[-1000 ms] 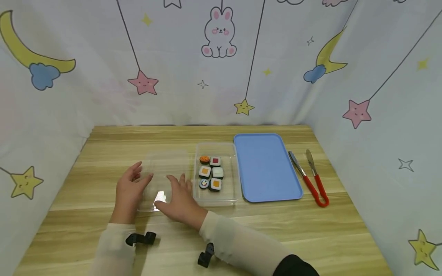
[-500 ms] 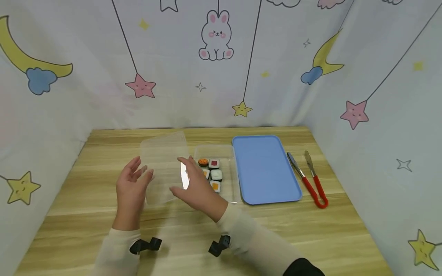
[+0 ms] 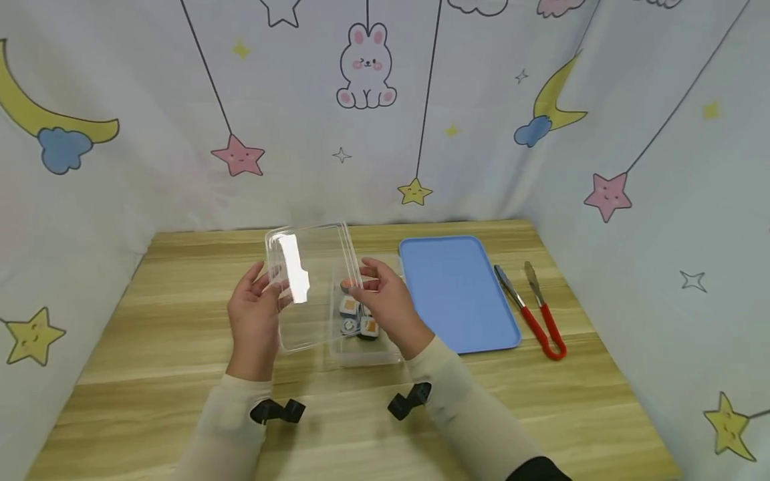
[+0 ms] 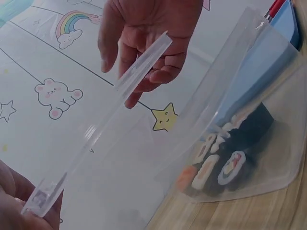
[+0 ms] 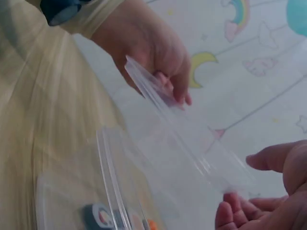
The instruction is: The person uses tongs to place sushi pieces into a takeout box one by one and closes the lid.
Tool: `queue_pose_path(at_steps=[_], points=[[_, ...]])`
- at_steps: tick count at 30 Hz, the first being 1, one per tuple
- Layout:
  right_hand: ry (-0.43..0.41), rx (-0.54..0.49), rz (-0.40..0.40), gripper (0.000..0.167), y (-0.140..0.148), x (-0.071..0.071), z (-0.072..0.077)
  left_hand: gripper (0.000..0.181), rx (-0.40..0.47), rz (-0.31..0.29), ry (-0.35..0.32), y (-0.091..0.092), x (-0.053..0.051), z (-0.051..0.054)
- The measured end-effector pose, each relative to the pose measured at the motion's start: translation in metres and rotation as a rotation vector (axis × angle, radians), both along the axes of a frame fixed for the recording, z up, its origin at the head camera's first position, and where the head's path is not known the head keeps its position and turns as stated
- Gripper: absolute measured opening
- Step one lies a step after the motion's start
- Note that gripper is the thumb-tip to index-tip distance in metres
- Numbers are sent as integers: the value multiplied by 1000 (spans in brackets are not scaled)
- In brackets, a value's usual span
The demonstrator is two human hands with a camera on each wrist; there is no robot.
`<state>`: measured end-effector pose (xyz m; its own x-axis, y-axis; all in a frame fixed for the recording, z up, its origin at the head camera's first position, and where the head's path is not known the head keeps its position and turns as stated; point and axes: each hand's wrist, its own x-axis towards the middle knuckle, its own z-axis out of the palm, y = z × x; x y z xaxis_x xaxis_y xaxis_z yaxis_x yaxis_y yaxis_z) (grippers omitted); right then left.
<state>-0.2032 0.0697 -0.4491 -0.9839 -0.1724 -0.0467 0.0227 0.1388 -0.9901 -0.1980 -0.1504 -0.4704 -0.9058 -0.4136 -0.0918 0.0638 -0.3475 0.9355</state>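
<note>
A clear plastic lid is held up and tilted, partly in front of the clear plastic box. My left hand pinches the lid's left edge between thumb and fingers. Around the opposite edge is my right hand; in the left wrist view its thumb stands a little apart from the lid, with the fingers on the other side. Several sushi pieces lie in the box, some seen through the lid and one orange-topped. In the right wrist view the lid appears nearly edge-on.
Right of the box lies a blue tray. Farther right, tongs with red handles rest spread on the wooden table. A white curtain with printed stars and a rabbit encloses the back and sides.
The lid has come up off the table, tilted and moved right toward the box. My left hand has taken its left edge, and my right hand has shifted right to the other edge.
</note>
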Motion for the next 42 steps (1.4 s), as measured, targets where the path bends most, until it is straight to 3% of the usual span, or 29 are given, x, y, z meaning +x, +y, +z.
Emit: queue_pose_path(at_steps=[6,10,19,25,30,33,38,42], points=[[-19,47,7,39,21,-9,1,60,74,-64,102,8,-3,1],[14,68,-8,25,30,-12,6,55,55,-102,157,10,-2,4],[131,99,-73,14,50,-16,9,47,-227,-208,222,12,4,17],[179,84,-85,12,56,-16,13,45,-295,-239,241,16,4,23],[155,27,-85,13,59,-18,11,45,-276,-254,231,18,0,24],[118,-8,-87,15,60,-20,10,44,-294,-276,190,19,-3,25],[63,-86,-81,15,62,-21,6,53,-351,-362,92,18,-5,24],[18,-160,-90,16,63,-21,3,61,-334,-426,59,17,-4,22]])
